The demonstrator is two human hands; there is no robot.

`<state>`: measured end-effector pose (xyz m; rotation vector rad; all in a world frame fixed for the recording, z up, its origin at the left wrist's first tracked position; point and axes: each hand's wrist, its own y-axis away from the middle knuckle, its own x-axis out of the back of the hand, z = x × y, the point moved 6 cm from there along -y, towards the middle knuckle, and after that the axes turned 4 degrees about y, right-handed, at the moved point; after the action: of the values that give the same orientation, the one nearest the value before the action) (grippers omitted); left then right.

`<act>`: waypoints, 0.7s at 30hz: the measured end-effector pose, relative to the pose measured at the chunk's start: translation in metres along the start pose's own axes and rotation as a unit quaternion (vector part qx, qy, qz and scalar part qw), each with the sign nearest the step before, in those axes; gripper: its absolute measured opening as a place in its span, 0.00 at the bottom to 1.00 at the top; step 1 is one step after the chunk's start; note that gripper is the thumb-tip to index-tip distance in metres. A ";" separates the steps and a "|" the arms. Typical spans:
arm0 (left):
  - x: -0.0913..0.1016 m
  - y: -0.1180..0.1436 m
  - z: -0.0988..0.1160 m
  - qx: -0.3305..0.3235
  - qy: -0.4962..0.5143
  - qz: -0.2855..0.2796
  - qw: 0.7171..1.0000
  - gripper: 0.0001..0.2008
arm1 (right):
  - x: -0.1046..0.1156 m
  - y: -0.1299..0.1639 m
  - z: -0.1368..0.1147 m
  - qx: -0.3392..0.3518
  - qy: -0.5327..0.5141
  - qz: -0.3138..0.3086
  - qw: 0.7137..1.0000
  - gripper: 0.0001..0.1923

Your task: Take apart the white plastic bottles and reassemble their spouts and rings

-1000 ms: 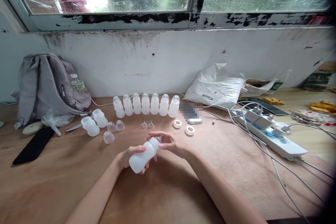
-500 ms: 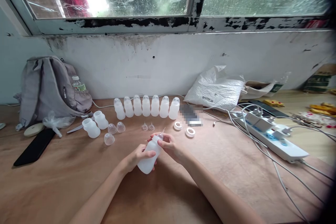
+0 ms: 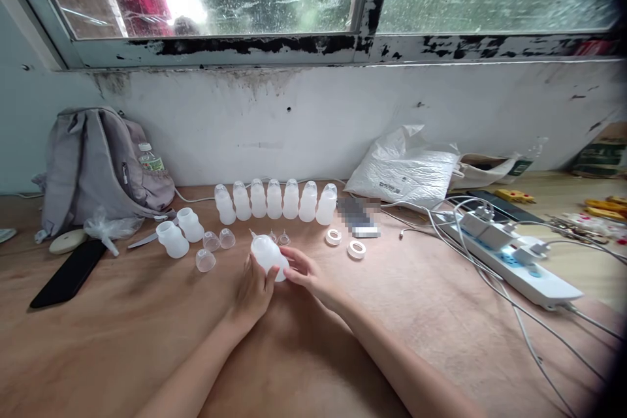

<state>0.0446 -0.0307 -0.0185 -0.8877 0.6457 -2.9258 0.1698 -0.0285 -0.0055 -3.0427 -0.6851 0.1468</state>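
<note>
A translucent white plastic bottle (image 3: pixel 265 252) with a clear nipple on top is gripped by both hands above the wooden table (image 3: pixel 122 313); it tilts up and to the left. My left hand (image 3: pixel 253 292) wraps its lower body from the left. The fingers of my right hand (image 3: pixel 304 274) press against its base from the right. Just beyond it lie two loose clear nipples (image 3: pixel 283 238) and two white rings (image 3: pixel 356 249). A row of several capped bottles (image 3: pixel 274 200) stands along the wall.
Two open bottles (image 3: pixel 172 239) and three clear caps (image 3: pixel 211 241) lie left of centre. A grey backpack (image 3: pixel 93 166), a black phone (image 3: pixel 67 273) and a plastic bag sit far left. A white power strip (image 3: pixel 509 261) with cables and a white sack (image 3: pixel 404 166) occupy the right.
The bottle has swung from lying slanted with its top to the right to tilting up and left. My hands have shifted slightly left, with the right hand now at the base.
</note>
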 end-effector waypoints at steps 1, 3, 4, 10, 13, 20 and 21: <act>0.001 0.000 -0.003 -0.008 -0.008 0.003 1.000 0.23 | -0.004 0.000 0.001 0.000 0.004 -0.018 1.000 0.27; 0.004 -0.003 -0.008 -0.030 -0.036 -0.003 0.999 0.25 | -0.007 0.000 0.003 0.000 0.012 -0.020 1.000 0.25; 0.007 -0.006 -0.009 -0.045 -0.058 -0.002 0.997 0.26 | -0.006 0.000 0.003 0.001 0.017 -0.005 1.000 0.24; 0.042 -0.026 -0.017 -0.084 -0.205 0.090 0.971 0.29 | 0.016 0.000 0.005 0.005 -0.015 0.127 0.992 0.14; 0.036 -0.030 -0.023 -0.063 -0.217 0.071 0.972 0.25 | 0.019 -0.003 0.015 -0.019 -0.032 0.153 0.988 0.15; 0.006 -0.019 -0.007 -0.098 -0.216 -0.009 0.971 0.17 | 0.012 -0.010 0.027 -0.030 -0.030 0.119 0.992 0.26; 0.005 -0.017 -0.005 -0.099 -0.211 -0.019 0.972 0.18 | 0.013 -0.010 0.028 -0.028 -0.017 0.118 0.992 0.28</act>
<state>0.0395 -0.0139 -0.0129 -1.4971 0.8969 -2.5975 0.1742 -0.0143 -0.0338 -3.1725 -0.3336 0.1858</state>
